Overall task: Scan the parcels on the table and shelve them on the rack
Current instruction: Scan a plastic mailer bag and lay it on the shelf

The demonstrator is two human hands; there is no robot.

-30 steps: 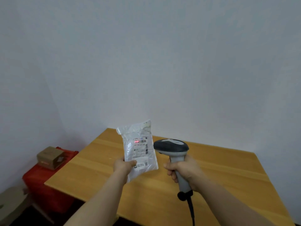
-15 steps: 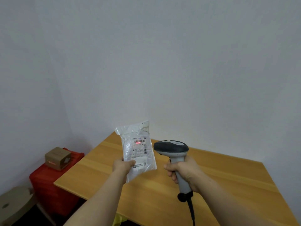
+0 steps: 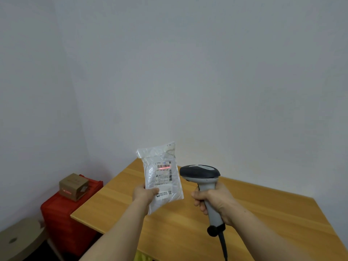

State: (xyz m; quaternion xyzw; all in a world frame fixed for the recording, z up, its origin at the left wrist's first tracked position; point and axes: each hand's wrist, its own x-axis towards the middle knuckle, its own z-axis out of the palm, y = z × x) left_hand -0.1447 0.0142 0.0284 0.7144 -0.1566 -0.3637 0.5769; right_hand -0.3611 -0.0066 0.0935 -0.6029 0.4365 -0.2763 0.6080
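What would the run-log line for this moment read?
step: scanning | left hand: holds parcel over table | right hand: grips scanner | red beam: on parcel's barcode

The parcel [image 3: 162, 178] is hanging above the table [image 3: 254, 213], with the left hand [image 3: 145, 194] pinching its lower left corner. Just to its right, the right hand [image 3: 214, 202] is gripping the scanner [image 3: 206, 185] by the handle. Left of the table, a cardboard box [image 3: 73, 186] is sitting on a crate [image 3: 64, 219], with a round-topped object [image 3: 20, 240] lying nearer and further left.

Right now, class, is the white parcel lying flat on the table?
No: the left hand holds the white parcel upright above the table, its label facing the scanner gripped by the right hand.
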